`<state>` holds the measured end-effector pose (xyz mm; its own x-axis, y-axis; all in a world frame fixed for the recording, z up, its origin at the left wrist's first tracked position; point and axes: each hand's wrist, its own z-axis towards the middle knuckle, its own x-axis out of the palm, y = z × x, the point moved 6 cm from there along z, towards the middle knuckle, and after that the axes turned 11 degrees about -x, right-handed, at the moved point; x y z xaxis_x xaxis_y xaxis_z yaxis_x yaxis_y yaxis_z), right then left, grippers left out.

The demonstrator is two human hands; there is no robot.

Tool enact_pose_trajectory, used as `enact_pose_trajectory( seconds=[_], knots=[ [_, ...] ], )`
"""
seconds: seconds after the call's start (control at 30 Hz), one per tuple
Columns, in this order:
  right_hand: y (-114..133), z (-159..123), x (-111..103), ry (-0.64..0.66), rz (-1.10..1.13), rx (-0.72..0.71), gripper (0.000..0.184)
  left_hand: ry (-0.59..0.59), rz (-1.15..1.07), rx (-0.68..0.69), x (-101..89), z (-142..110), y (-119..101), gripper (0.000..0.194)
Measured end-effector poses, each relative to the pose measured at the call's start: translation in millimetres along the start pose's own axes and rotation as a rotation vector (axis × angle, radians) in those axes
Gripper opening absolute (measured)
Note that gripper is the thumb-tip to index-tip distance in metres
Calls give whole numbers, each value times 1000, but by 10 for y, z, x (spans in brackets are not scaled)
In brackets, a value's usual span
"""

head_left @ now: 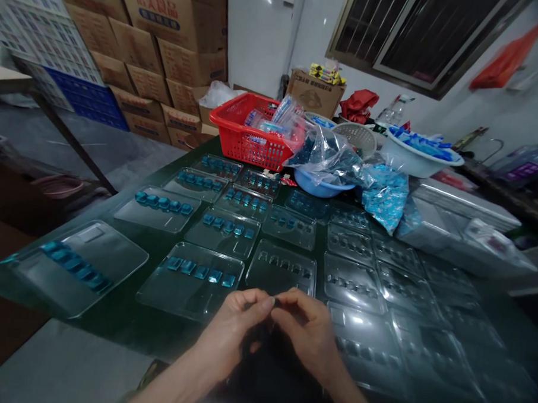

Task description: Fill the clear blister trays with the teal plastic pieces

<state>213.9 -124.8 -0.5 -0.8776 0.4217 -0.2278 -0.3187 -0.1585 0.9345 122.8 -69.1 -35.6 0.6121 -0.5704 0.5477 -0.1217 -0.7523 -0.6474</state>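
Observation:
My left hand (234, 330) and my right hand (310, 331) meet at the near edge of the dark table (156, 333), fingertips pinched together on something small and dark that I cannot make out. Just beyond them lies an empty clear plastic blister tray (281, 267) with a row of small pockets. To its left another clear tray (192, 278) holds a row of blue pieces. Several more trays spread over the table, those on the left filled with blue pieces, those on the right (352, 282) empty.
A red basket (249, 132) with bagged items stands at the back. Beside it are a blue bowl (318, 186) under a clear bag, a bag of blue pieces (385, 194) and a white basin (420, 154). Cardboard boxes (168, 48) are stacked behind on the left.

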Motion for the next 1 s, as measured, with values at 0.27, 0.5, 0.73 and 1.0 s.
enact_pose_trajectory(
  seconds=[0.27,0.5,0.73,1.0],
  knots=[
    [-8,-3,3,-14,-15,22,7,-32,0,-31,-22,15,30,20],
    [-4,-28,-3,-31,-35,5,8,-7,4,-18,-19,4,42,20],
    [-25,-34,-8,-39,-36,31,10,-29,-6,-13,-14,6,22,20],
    [0,-3,-22,-54,14,27,9,-121,-69,-49,-35,-31,9,20]
  ],
)
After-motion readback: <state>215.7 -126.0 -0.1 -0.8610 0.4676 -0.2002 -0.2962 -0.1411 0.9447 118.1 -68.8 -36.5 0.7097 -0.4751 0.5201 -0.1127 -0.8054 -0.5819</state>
